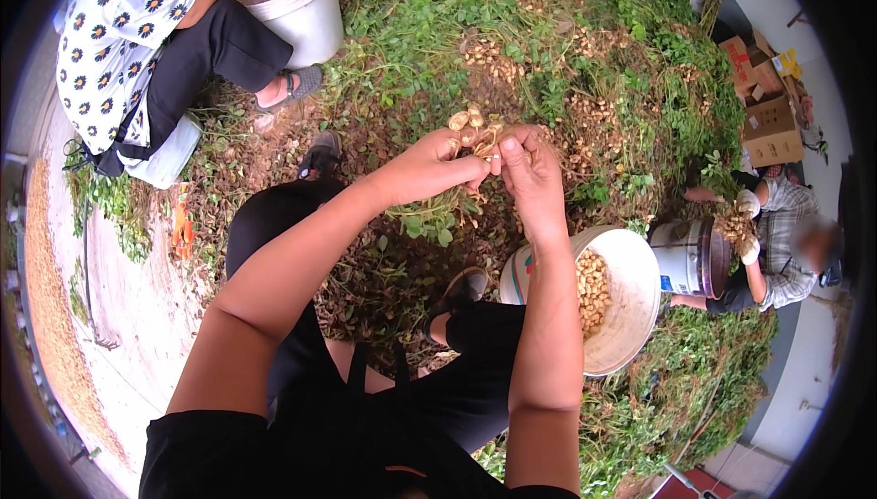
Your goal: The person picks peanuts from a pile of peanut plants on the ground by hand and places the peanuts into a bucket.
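Observation:
My left hand [436, 166] grips a peanut plant in front of me, with several peanut pods [466, 119] standing up beyond my fingers. Close against it, my right hand [529, 173] pinches the same plant's roots between thumb and fingers. Green leaves of the plant [435, 218] hang below my hands. By my right forearm stands a white plastic bucket [627, 300], partly filled with picked peanuts [592, 290]. My fingers hide part of the roots.
Harvested peanut plants [582, 53] cover the ground ahead. A person in a flower-print top [123, 46] sits at upper left beside a white bucket [294, 19]. At right, a gloved person [788, 238] holds peanuts over a paint bucket [685, 256]. Cardboard boxes [771, 129] stand behind.

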### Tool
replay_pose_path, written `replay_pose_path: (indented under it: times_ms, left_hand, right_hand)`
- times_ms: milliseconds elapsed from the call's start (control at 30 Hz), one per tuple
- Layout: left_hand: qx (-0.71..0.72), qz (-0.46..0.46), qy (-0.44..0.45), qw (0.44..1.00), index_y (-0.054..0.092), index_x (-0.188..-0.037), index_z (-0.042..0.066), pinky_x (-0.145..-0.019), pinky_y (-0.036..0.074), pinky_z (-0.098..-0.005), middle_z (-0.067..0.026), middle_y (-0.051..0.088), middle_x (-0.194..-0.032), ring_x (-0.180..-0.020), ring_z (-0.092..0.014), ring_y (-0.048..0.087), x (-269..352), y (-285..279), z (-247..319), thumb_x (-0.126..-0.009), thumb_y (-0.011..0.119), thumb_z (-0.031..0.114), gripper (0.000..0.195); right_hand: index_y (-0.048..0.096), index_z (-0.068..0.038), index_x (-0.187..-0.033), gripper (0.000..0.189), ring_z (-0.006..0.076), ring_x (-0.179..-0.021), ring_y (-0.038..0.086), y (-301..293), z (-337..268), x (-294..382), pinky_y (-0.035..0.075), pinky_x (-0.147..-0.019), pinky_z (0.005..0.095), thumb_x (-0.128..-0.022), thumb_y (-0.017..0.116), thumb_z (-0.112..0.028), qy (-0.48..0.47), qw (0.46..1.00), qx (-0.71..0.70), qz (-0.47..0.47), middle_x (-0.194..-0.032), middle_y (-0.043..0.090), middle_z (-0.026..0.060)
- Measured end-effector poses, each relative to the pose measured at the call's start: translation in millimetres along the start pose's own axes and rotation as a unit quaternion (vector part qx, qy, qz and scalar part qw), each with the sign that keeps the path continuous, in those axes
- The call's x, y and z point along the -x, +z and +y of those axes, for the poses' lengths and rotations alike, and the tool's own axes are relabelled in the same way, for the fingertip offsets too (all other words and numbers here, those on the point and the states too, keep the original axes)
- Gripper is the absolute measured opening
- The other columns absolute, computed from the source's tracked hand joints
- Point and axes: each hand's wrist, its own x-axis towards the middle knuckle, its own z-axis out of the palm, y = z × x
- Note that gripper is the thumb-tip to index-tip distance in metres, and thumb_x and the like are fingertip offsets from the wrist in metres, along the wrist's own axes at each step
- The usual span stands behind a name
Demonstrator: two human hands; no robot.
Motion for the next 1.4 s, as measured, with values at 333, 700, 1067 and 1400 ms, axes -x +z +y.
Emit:
replay_pose_path:
  times_ms: [333,700,1067,1400]
  left_hand:
    - [-0.223,0.106,0.097,0.964,0.061,-0.11,0.004,-0.075,0.049,-0.0316,-0.0039,0.061,-0.089,-0.078,-0.015,0.059,8.2,-10.7,-9.6,-0.093,0.055,0.017,0.022]
    - [-0.382,-0.002,0.058,0.922,0.065,-0.112,0.014,-0.064,0.047,-0.0436,-0.0156,0.061,-0.078,-0.069,-0.034,0.059,8.5,7.1,-0.8,-0.087,0.058,0.024,0.028]
    - [-0.348,0.007,0.064,0.935,0.062,-0.106,0.008,-0.061,0.044,-0.0448,-0.0171,0.057,-0.073,-0.067,-0.034,0.058,-0.1,3.3,-21.2,-0.09,0.055,0.027,0.026]
    - [-0.316,-0.085,0.09,0.94,0.062,-0.099,0.007,-0.059,0.045,-0.0423,-0.0118,0.06,-0.071,-0.064,-0.028,0.06,3.6,25.9,-18.8,-0.091,0.056,0.029,0.024]
  right_hand:
    - [0.065,-0.002,-0.096,0.042,0.0337,-0.08,0.069,-153.0,-7.0,30.8,0.053,-0.072,0.0424,-0.093,0.055,-0.043,0.099,0.702,0.61,0.353,-0.085,0.07,0.0176]
    - [0.061,-0.004,-0.121,0.044,0.0179,-0.102,0.061,-71.6,-5.7,26.8,0.048,-0.088,0.032,-0.099,0.05,-0.04,0.057,0.987,0.139,0.05,-0.114,0.066,0.0101]
    - [0.062,0.0,-0.1,0.01,0.0074,-0.079,0.058,-18.3,2.2,6.7,0.046,-0.072,0.0219,-0.091,0.063,-0.004,0.001,0.994,0.1,0.037,-0.089,0.066,0.0017]
    - [0.052,0.002,-0.102,0.018,0.0187,-0.073,0.066,-79.0,12.1,-12.2,0.055,-0.062,0.0292,-0.096,0.056,-0.014,-0.058,0.903,0.315,0.286,-0.09,0.065,0.0114]
